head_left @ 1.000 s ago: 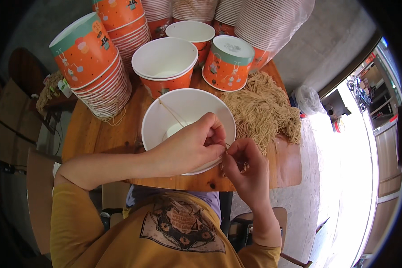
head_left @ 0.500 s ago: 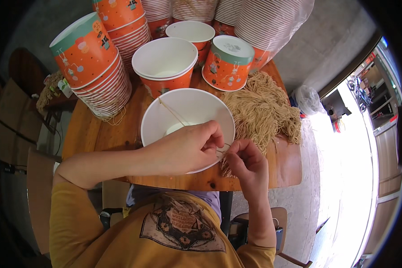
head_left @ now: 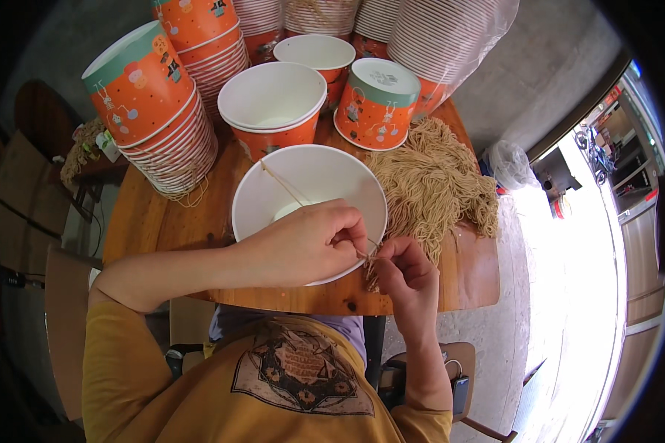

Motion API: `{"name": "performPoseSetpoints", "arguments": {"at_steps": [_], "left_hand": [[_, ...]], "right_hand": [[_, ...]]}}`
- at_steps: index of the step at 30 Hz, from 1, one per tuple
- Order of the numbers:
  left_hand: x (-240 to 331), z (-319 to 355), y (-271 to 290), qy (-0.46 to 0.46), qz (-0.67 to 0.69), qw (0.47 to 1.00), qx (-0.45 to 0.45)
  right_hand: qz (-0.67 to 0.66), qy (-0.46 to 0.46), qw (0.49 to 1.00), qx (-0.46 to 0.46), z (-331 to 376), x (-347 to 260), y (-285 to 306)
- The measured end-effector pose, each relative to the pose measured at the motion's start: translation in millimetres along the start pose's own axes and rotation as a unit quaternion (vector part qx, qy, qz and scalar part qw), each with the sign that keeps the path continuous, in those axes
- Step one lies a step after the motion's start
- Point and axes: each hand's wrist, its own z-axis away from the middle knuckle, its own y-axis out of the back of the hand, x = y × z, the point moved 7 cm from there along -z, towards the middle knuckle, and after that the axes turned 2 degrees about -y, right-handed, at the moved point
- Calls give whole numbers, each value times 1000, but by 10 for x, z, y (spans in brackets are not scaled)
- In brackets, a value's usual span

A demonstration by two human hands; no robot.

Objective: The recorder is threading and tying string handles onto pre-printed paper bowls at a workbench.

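Observation:
A large paper tub point(head_left: 248, 196), white inside, stands mouth up near the table's front edge. Thin tan string point(head_left: 277, 177) runs from its upper left wall down inside until my left forearm hides it. Over the tub's right part, my left hand point(head_left: 325, 238) is closed, thumb and finger pinching the string. Just right of the tub's rim, my right hand point(head_left: 410, 275) pinches the same string from the other side. Between the fingertips a short crossing of string shows; whether it is knotted is too small to tell. A loose heap of tan string point(head_left: 436, 184) lies beside my right hand.
Behind the tub stand two nested orange tubs point(head_left: 272, 96) and an upside-down orange tub point(head_left: 378, 103). Tall tub stacks fill the left point(head_left: 155, 111) and back point(head_left: 451, 37) of the wooden table point(head_left: 199, 232). A chair point(head_left: 458, 354) with a phone on it is at the lower right.
My right hand has moved slightly down and left, closer to my left fingertips. The string between them looks drawn in tighter. The tub has shifted a touch left.

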Motion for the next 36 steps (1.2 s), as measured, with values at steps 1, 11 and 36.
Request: {"name": "performPoseSetpoints", "arguments": {"at_steps": [1,11,36], "left_hand": [[-3,2,2,5,11,1000,-1],[-41,42,-44,49,115,992,-26],[88,184,135,-60,-21,996,65]], "right_hand": [[1,1,1000,5,6,-5,-5],[86,47,994,53,48,-3,41],[376,220,899,48,190,-412,-93]]}}
